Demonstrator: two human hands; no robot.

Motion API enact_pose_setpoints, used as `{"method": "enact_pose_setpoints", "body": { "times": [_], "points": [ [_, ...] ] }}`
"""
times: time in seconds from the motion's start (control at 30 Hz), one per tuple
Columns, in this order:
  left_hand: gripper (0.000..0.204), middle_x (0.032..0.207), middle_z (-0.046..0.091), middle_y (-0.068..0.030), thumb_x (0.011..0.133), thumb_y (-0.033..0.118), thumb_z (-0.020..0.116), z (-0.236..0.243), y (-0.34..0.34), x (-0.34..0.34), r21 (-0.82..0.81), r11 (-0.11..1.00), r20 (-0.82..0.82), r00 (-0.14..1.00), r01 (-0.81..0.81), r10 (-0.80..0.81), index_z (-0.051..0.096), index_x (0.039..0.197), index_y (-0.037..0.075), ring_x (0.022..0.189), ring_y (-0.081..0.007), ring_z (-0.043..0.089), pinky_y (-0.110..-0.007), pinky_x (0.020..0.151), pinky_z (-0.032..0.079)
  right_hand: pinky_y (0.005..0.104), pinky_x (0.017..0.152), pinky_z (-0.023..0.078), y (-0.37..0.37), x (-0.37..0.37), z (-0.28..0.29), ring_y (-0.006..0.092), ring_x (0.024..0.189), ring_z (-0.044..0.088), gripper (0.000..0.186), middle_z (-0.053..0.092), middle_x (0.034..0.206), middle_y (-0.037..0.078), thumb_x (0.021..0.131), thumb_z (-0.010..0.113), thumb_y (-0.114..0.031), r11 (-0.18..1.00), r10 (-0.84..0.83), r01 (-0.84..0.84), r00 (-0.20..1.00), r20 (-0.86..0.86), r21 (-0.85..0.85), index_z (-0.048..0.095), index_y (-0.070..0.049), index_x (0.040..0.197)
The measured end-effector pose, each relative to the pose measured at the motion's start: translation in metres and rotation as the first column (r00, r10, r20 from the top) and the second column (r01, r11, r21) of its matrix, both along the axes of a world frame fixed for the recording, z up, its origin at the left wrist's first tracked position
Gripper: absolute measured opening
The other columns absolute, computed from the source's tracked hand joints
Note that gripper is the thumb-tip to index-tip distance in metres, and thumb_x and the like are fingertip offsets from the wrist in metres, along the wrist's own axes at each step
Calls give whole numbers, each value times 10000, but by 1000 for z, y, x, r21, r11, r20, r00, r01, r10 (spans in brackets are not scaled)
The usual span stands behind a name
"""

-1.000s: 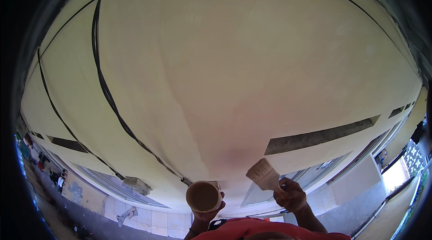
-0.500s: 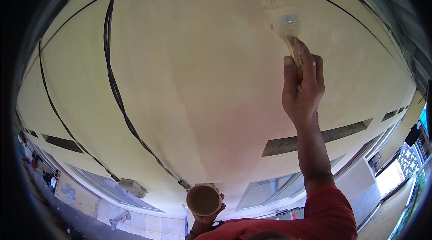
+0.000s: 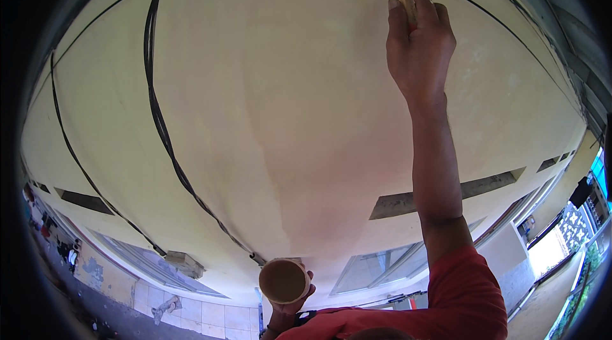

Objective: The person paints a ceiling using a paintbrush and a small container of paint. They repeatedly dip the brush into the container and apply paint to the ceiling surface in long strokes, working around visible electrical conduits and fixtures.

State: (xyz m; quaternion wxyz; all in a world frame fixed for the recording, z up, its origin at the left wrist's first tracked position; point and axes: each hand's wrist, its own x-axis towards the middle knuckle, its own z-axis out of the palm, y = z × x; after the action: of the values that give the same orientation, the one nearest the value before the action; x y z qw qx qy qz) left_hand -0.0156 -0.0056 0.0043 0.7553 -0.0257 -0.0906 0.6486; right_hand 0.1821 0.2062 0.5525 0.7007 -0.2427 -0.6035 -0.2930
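Observation:
With my right arm stretched far up, my right hand (image 3: 422,46) grips the wooden handle of a paintbrush (image 3: 405,0) against the upper part of a cream wall (image 3: 306,85). The brush's bristle end is at the top edge of the picture, by a black cable, and barely shows. Low in the middle, my left hand (image 3: 299,302) is wrapped round a round tub (image 3: 284,281) with a pale rim. Brownish paint-like contents show inside it. A pinkish patch covers part of the wall below the brush.
Black cables (image 3: 153,78) run down the wall to a small box (image 3: 185,265) and near the tub. Dark vent slots (image 3: 395,206) and windows (image 3: 379,271) sit lower on the wall. Pale tiles (image 3: 217,317) lie below. A roof edge (image 3: 561,27) is at upper right.
My right hand has moved upward with the paintbrush, whose bristles have gone to the picture's top edge. The tub in my left hand has hardly shifted.

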Motion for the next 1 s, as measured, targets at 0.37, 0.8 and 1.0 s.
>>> {"method": "enact_pose_setpoints", "body": {
  "times": [0.37,0.8,1.0],
  "points": [
    [743,1458,600,-181,979,724,649,2,9,4,57,998,1,999,37,-37,628,1481,177,1300,-462,531,-599,917,536,495,773,606,-31,-5,17,367,843,747,376,716,976,210,1041,651,-119,964,-172,202,970,173,-174,724,-32,1399],
    [741,1490,603,-169,996,718,630,-1,8,-2,106,994,-18,999,39,-38,621,1490,165,1357,-477,524,-615,906,539,396,519,566,-84,28,-136,294,663,685,415,645,942,155,997,739,-14,927,1,191,860,510,-323,646,56,1396],
    [725,1504,600,-172,1010,702,619,9,6,1,105,994,-9,1000,17,-16,626,1491,161,1343,-470,524,-630,926,546,382,567,608,-89,54,-109,263,777,737,435,694,1015,148,922,800,36,987,-53,143,713,699,-71,713,38,1349]
  ]
}}
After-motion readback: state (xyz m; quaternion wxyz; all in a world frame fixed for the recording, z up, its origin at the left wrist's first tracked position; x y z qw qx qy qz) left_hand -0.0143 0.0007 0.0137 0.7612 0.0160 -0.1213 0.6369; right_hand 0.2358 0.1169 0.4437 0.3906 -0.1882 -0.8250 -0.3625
